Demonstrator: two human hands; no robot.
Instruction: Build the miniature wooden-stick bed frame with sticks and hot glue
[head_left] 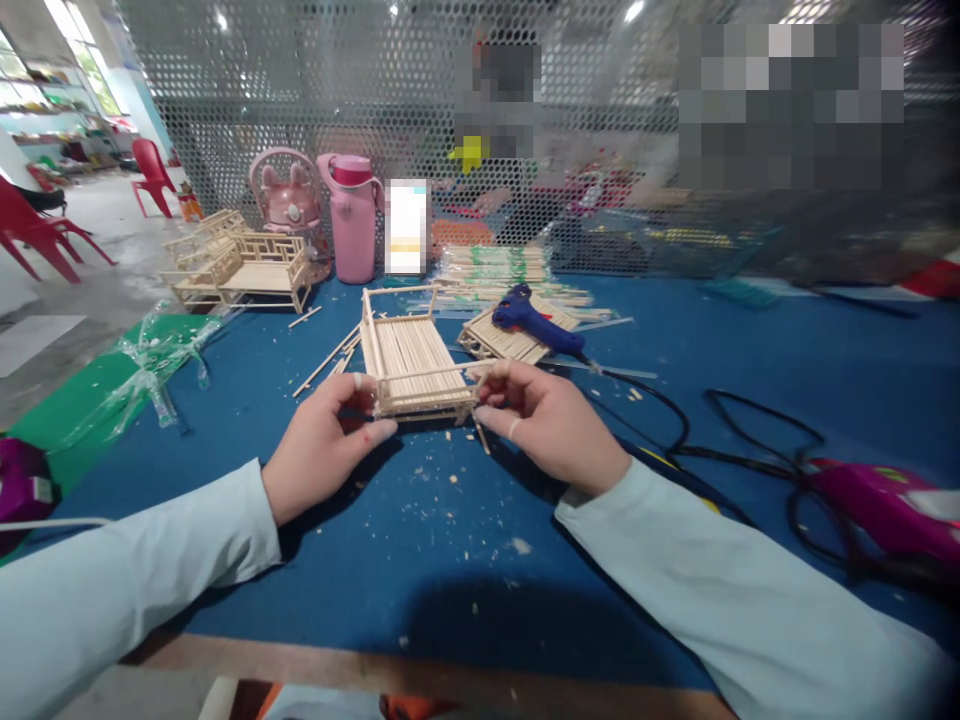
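Observation:
A small bed-like frame of thin wooden sticks (416, 360) stands on the blue table (465, 620), with rails above its slatted deck. My left hand (322, 440) grips its near left corner, thumb low in front and fingers bent at the side. At the near right corner, my right hand (551, 420) pinches the frame between thumb and fingers. A short stick (481, 436) slants down beside the right thumb. Behind my right hand, a blue glue gun (544, 325) rests on another slatted stick piece (499, 338).
Finished-looking stick furniture (262, 275) stands back left, beside a pink bottle (354, 225). Packed sticks (495, 265) lie at the back, before a perforated metal screen (600, 120). Black cables (675, 420) and a purple tool (885, 500) lie right. Loose sticks and crumbs are scattered about.

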